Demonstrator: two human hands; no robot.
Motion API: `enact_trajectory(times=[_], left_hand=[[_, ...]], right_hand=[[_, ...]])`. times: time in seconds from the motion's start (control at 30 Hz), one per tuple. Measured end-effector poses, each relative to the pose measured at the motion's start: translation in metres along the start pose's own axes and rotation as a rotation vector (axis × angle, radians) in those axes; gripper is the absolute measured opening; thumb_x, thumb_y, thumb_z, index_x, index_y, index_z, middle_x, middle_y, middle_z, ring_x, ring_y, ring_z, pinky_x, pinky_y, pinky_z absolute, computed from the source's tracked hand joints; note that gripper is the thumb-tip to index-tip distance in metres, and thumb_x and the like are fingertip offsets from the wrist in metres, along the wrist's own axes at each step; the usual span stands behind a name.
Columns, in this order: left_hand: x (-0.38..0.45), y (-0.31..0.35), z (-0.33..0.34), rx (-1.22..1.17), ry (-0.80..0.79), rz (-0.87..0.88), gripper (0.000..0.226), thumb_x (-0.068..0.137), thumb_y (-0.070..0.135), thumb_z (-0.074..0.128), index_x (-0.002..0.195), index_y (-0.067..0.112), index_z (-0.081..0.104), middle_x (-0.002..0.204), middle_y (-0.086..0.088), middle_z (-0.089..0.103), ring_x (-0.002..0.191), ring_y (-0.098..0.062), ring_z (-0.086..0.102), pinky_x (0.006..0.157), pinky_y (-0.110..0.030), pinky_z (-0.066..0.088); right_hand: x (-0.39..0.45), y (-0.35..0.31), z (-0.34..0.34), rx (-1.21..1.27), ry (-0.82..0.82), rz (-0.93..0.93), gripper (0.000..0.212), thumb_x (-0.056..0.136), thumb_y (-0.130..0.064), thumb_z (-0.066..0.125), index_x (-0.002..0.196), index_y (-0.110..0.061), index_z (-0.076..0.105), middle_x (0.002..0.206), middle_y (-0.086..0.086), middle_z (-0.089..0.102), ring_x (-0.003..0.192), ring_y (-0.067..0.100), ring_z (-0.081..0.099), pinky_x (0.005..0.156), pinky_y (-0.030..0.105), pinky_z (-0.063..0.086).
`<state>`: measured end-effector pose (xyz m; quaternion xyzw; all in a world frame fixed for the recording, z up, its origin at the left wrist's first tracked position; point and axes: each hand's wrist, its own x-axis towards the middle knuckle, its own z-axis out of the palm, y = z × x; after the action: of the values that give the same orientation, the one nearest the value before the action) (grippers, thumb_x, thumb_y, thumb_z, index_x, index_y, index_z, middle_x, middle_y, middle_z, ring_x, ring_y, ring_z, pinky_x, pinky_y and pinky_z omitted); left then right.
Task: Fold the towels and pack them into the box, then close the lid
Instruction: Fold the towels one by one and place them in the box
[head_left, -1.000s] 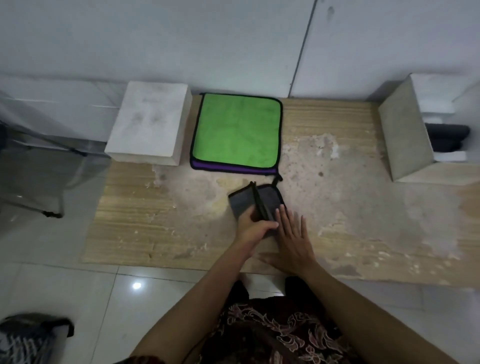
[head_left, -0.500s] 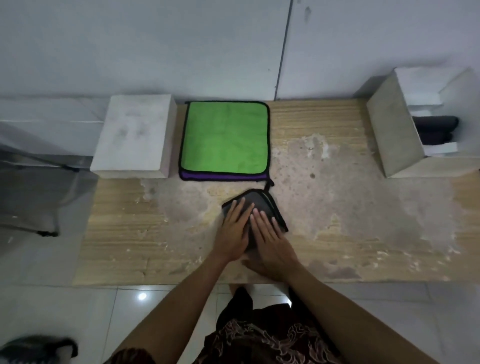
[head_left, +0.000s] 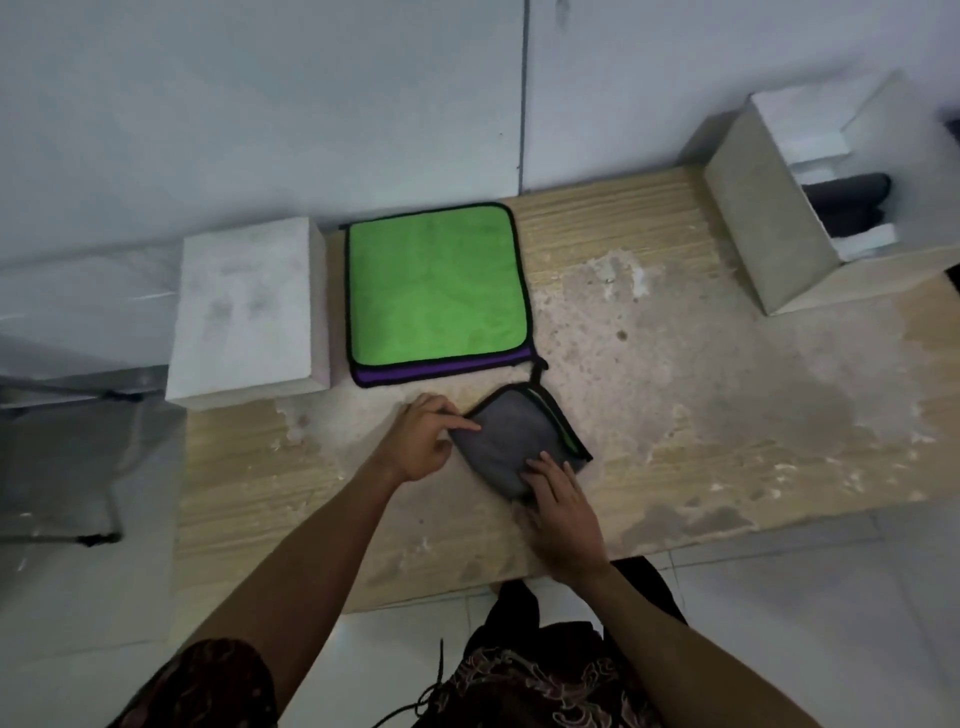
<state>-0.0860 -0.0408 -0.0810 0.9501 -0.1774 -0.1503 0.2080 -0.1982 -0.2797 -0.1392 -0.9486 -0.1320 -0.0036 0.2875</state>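
Grey microfibre, folded down to a small packet (head_left: 514, 441), lies under both my hands near the front middle of the worn wooden tabletop (head_left: 727, 415); a sliver of its green face and black binding shows along the right edge. My left hand (head_left: 421, 441) holds the packet's left edge, fingers curled and the forefinger laid across the cloth. My right hand (head_left: 558, 493) rests flat on the near right corner, fingers straight, pressing rather than grasping. The two hands are apart, one at each side of the packet.

Just beyond it, a green towel (head_left: 436, 286) lies spread flat and square on a purple one (head_left: 441, 371), of which only the near strip shows; neither is folded. To their left sits a pale closed block (head_left: 244, 312) (possibly the lid, though I cannot tell). At the far right the open white box (head_left: 763, 208) stands tilted on its side, with dark rolled cloth (head_left: 841, 200) already inside.

I judge the job partly done: some towels are packed, this grey one is folded and wants carrying across to the box, and two remain to fold before the lid goes on.
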Motion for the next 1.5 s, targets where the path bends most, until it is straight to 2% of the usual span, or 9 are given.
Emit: enact_trajectory(times=[0.37,0.57,0.67,0.77,0.9,1.07,1.27,1.37,1.5], left_hand=[[0.050,0.010,-0.028,-0.286,-0.019,0.122,0.023,0.076,0.017,0.081,0.099,0.021,0.075,0.097,0.003,0.067,0.094,-0.016,0.059,0.086,-0.037,0.049],[0.086,0.043,-0.020,-0.341,0.031,-0.002,0.022,0.080,0.023,0.079,0.096,0.009,0.073,0.094,-0.007,0.067,0.087,-0.023,0.063,0.082,-0.039,0.052],[0.095,0.057,-0.010,-0.298,0.047,-0.042,0.022,0.080,0.025,0.077,0.092,0.006,0.072,0.088,-0.010,0.068,0.080,-0.024,0.063,0.076,-0.040,0.052],[0.095,0.061,0.000,-0.305,0.055,-0.106,0.023,0.078,0.026,0.077,0.092,0.008,0.073,0.088,-0.009,0.071,0.080,-0.024,0.065,0.076,-0.040,0.055],[0.095,0.059,0.010,-0.381,0.079,-0.172,0.031,0.074,0.029,0.081,0.100,0.014,0.071,0.094,-0.001,0.074,0.084,-0.014,0.068,0.080,-0.033,0.057],[0.092,0.055,0.009,-0.386,0.120,-0.123,0.040,0.081,0.027,0.078,0.115,0.016,0.064,0.104,0.004,0.068,0.091,-0.008,0.063,0.078,-0.021,0.049],[0.078,0.036,0.005,0.013,-0.030,0.398,0.075,0.081,0.037,0.072,0.147,0.035,0.038,0.158,0.007,0.029,0.144,-0.018,0.029,0.113,-0.040,0.032],[0.076,0.028,0.007,0.186,-0.189,0.418,0.086,0.078,0.041,0.076,0.150,0.042,0.029,0.164,0.010,0.007,0.150,-0.019,0.012,0.113,-0.044,0.025],[0.076,0.026,0.008,0.214,-0.149,0.385,0.077,0.084,0.039,0.070,0.149,0.046,0.029,0.164,0.011,0.010,0.149,-0.019,0.016,0.110,-0.050,0.030]], right_hand=[[0.011,-0.008,-0.042,0.602,0.202,0.434,0.028,0.094,-0.037,0.050,0.099,-0.013,0.064,0.092,-0.002,0.064,0.084,0.006,0.061,0.070,0.023,0.050],[0.017,-0.006,-0.053,0.490,0.443,0.728,0.006,0.099,-0.018,0.056,0.097,-0.021,0.060,0.100,0.002,0.055,0.087,0.022,0.059,0.075,0.036,0.052],[0.018,-0.008,-0.059,0.231,0.440,0.573,0.035,0.099,-0.038,0.048,0.128,-0.020,0.052,0.127,0.001,0.050,0.113,0.022,0.055,0.094,0.043,0.051],[0.029,-0.020,-0.057,-0.087,0.143,0.316,0.071,0.098,-0.059,0.038,0.157,-0.022,0.023,0.164,0.004,0.023,0.151,0.022,0.022,0.119,0.040,0.022],[0.037,-0.018,-0.038,-0.244,-0.148,0.233,0.094,0.089,-0.081,0.028,0.160,-0.028,-0.002,0.168,0.003,-0.008,0.154,0.027,-0.011,0.123,0.052,-0.002],[0.029,0.002,-0.023,-0.331,-0.172,0.245,0.087,0.093,-0.075,0.032,0.160,-0.027,0.004,0.168,0.005,-0.001,0.155,0.030,-0.002,0.121,0.058,0.014],[0.031,0.018,-0.023,-0.338,-0.129,0.184,0.065,0.102,-0.050,0.033,0.160,-0.029,0.012,0.168,0.004,0.009,0.154,0.026,0.012,0.118,0.053,0.021],[0.035,0.022,-0.031,-0.274,-0.151,0.166,0.061,0.102,-0.042,0.031,0.159,-0.026,0.019,0.166,0.005,0.018,0.152,0.029,0.022,0.120,0.050,0.026],[0.043,0.026,-0.049,-0.092,-0.176,0.178,0.063,0.096,-0.033,0.027,0.158,-0.021,0.026,0.161,0.007,0.034,0.143,0.030,0.040,0.113,0.046,0.040]])
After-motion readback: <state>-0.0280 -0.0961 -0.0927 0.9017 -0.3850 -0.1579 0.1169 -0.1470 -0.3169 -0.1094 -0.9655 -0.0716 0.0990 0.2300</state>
